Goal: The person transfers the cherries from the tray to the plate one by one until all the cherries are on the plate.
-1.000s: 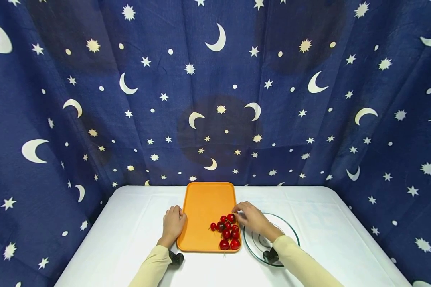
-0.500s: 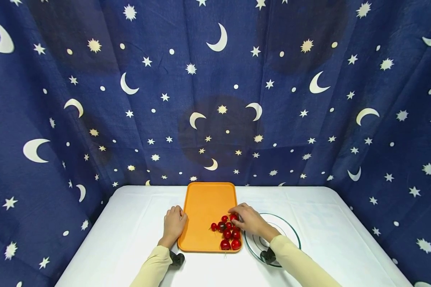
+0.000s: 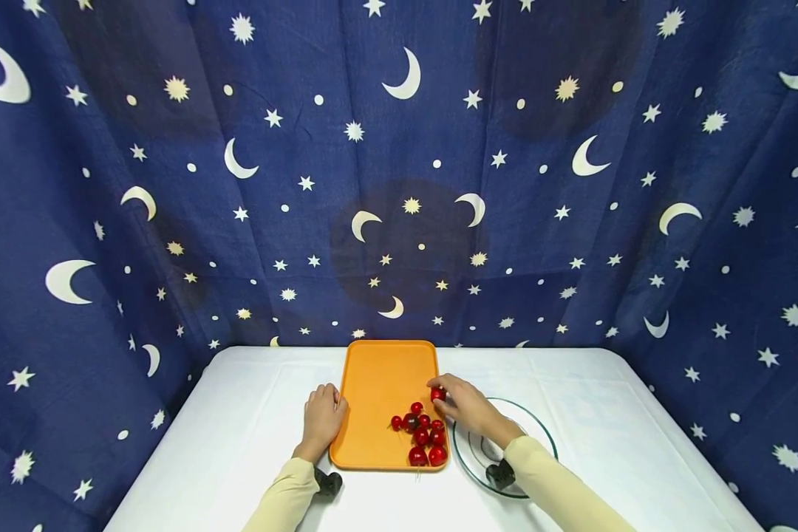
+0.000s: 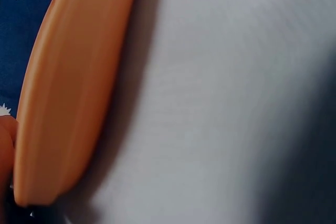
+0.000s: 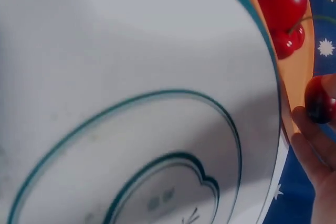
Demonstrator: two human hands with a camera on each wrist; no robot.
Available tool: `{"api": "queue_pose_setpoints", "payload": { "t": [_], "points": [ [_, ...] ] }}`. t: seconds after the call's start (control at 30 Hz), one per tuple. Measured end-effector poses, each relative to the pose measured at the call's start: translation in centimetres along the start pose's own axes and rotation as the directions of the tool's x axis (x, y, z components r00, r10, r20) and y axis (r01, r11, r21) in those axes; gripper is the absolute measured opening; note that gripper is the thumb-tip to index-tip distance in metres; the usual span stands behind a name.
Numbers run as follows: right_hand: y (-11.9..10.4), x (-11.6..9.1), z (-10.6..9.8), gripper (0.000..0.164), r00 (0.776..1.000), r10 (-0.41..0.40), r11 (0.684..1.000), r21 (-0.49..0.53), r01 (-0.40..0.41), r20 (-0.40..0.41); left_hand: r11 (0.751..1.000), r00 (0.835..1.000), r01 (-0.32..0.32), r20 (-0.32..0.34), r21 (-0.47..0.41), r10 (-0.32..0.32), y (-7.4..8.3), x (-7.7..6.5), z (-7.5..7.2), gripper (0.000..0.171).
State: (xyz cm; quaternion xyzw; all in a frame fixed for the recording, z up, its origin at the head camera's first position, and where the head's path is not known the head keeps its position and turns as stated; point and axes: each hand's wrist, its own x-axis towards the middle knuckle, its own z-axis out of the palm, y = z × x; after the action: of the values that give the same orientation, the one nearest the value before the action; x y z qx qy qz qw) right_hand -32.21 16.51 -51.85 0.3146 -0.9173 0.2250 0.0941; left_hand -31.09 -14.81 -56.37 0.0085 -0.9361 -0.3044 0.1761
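An orange tray (image 3: 379,384) lies on the table, with several red cherries (image 3: 421,437) of different sizes clustered at its near right corner. My left hand (image 3: 322,417) holds the tray's left rim; in the left wrist view only a bit of a finger (image 4: 6,145) shows beside the orange wall. Over the tray's right rim, my right hand (image 3: 465,406) pinches one cherry (image 3: 437,394) between thumb and fingers. That cherry (image 5: 317,100), dark on one side, also shows at the fingertips in the right wrist view, apart from the others.
A round clear glass plate (image 3: 467,452) with a green edge stands right of the tray, under my right wrist. A white cloth (image 3: 612,414) covers the table. Behind hangs a blue star-and-moon curtain (image 3: 292,236).
My right hand has closed on a cherry at the back of the cluster and moved it away from the others, toward the far right rim. My left hand stays in place.
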Motion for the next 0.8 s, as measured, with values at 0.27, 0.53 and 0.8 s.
{"api": "queue_pose_setpoints", "payload": {
  "t": [0.27,0.53,0.8],
  "points": [
    [1.2,-0.6,-1.0,0.026,0.999,-0.010,1.000,0.014,0.010,-0.033,0.999,0.995,-0.054,-0.080,-0.001,0.054,0.0,-0.3,0.2,0.016],
    [2.2,-1.6,-2.2,0.024,0.998,0.062,0.998,0.016,-0.061,-0.028,0.998,0.997,-0.050,-0.061,0.023,0.052,-1.6,0.2,1.4,0.017],
    [3.4,-2.5,-2.8,0.020,0.998,0.066,0.998,0.001,-0.066,-0.003,0.998,0.996,-0.058,-0.074,0.019,0.059,-2.0,0.4,1.9,0.018]
  ]
}}
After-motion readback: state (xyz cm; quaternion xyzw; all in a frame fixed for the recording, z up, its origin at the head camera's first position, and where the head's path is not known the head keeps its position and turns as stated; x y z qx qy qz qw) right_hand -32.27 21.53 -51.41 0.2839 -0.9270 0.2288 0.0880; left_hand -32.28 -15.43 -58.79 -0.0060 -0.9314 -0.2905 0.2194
